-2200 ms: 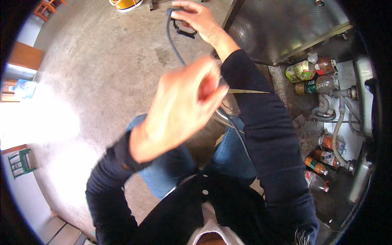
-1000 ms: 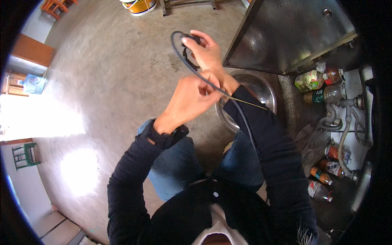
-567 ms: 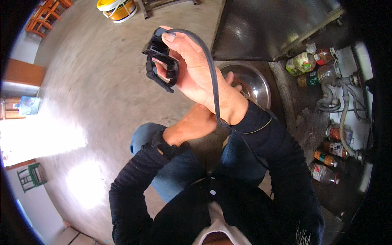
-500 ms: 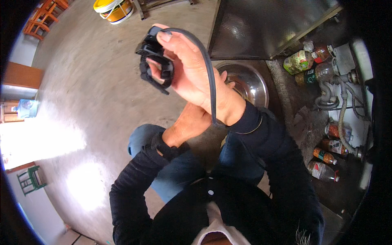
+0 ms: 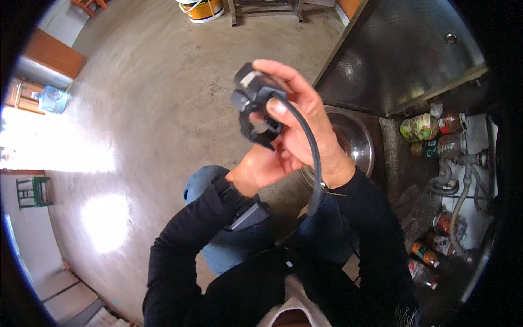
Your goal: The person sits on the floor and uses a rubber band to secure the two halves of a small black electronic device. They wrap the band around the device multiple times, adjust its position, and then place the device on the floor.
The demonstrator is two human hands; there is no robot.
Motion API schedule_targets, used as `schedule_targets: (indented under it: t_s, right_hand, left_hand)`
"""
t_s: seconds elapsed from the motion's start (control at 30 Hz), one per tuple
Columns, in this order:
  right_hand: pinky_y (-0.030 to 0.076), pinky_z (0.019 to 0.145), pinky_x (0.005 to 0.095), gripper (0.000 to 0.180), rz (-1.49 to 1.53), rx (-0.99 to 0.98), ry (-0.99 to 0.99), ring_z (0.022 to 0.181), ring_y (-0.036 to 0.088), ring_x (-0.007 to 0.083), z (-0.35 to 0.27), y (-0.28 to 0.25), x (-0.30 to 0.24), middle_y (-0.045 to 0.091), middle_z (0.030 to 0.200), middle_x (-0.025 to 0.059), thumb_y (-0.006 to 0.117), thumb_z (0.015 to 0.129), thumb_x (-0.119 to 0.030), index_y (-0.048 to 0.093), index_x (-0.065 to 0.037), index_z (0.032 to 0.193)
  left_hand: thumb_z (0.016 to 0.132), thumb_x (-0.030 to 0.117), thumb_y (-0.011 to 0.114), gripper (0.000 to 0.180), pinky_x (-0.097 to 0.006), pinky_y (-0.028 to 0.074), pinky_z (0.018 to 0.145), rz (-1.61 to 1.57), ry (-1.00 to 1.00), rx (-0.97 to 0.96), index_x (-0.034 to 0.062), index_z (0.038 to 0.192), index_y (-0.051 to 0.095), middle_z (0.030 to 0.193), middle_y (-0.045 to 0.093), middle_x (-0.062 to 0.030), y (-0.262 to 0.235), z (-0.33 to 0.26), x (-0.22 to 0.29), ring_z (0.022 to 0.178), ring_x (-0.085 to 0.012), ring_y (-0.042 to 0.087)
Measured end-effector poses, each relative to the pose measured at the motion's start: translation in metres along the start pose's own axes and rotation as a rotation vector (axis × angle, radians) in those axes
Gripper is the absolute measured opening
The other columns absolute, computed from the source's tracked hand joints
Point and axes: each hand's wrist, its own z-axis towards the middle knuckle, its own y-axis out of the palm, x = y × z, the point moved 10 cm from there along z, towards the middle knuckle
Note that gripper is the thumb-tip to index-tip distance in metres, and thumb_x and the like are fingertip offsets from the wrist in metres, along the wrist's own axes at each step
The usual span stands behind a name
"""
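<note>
Far left, blue jug by the wood door. Your left hand cups under the black plug, fingers curled, w/ right hand clamped round it, cord trailing down. Steel bowl behind; green-label bottle right, under the counter.

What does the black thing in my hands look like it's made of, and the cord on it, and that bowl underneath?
Black device: apparently hard plastic, matte, with moulded edges and dull highlights. Cord: probably rubber or vinyl sheathing, since it curves smoothly with a soft sheen. Bowl: likely stainless steel, polished, with bright mirror-like reflections. The right hand grips the device; the left hand sits beneath it.
</note>
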Motion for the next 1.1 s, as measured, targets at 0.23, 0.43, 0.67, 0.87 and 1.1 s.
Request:
schedule_targets:
  t_s: [0.23, 0.43, 0.67, 0.87, 1.1]
  right_hand:
    - [0.049, 0.091, 0.0251, 0.050, -0.239, 0.095, -0.180, 0.105, 0.059, 0.0112, 0.005, -0.040, -0.007, 0.061, 0.118, 0.0045, 0.065, 0.084, 0.005, 0.053, -0.001, 0.132]
    - [0.052, 0.083, 0.0232, 0.053, -0.380, 0.184, -0.301, 0.097, 0.061, 0.0105, 0.010, -0.063, -0.021, 0.062, 0.112, 0.0051, 0.073, 0.080, 0.004, 0.056, -0.005, 0.129]
    - [0.049, 0.092, 0.0270, 0.055, -0.674, 0.067, -0.434, 0.104, 0.058, 0.0126, 0.010, -0.050, -0.030, 0.050, 0.129, 0.0090, 0.078, 0.070, 0.003, 0.062, -0.006, 0.122]
    - [0.047, 0.097, 0.0322, 0.055, -0.872, 0.049, -0.474, 0.115, 0.058, 0.0237, 0.008, -0.047, -0.039, 0.054, 0.129, 0.0136, 0.082, 0.065, -0.004, 0.067, -0.014, 0.117]
    - [0.048, 0.096, 0.0340, 0.055, -0.896, -0.019, -0.449, 0.116, 0.059, 0.0255, 0.007, -0.034, -0.043, 0.055, 0.129, 0.0126, 0.082, 0.064, -0.004, 0.068, -0.016, 0.116]
  left_hand:
    - [0.095, 0.026, 0.050, 0.023, -0.027, 0.040, 0.067, -0.394, -0.198, -0.178, 0.0108, 0.079, 0.044, 0.064, 0.036, 0.0048, 0.042, -0.060, -0.020, 0.061, -0.0104, 0.039]
    - [0.081, 0.045, 0.075, 0.048, -0.026, 0.039, 0.071, -0.289, 0.058, -0.059, 0.0108, 0.099, 0.046, 0.081, 0.039, 0.0043, 0.031, -0.072, -0.007, 0.072, -0.0084, 0.040]
    - [0.070, 0.068, 0.074, 0.082, -0.019, 0.035, 0.062, -0.028, -0.001, -0.014, 0.0042, 0.112, 0.044, 0.085, 0.035, 0.0059, 0.027, -0.088, 0.011, 0.071, -0.0050, 0.035]
    - [0.070, 0.070, 0.070, 0.085, -0.018, 0.031, 0.057, 0.347, -0.058, 0.052, 0.0021, 0.114, 0.045, 0.084, 0.035, 0.0046, 0.016, -0.095, 0.014, 0.071, -0.0051, 0.034]
    - [0.080, 0.060, 0.071, 0.070, -0.025, 0.038, 0.066, 0.285, -0.059, -0.063, 0.0049, 0.118, 0.050, 0.086, 0.043, 0.0026, 0.023, -0.097, 0.021, 0.076, -0.0092, 0.041]
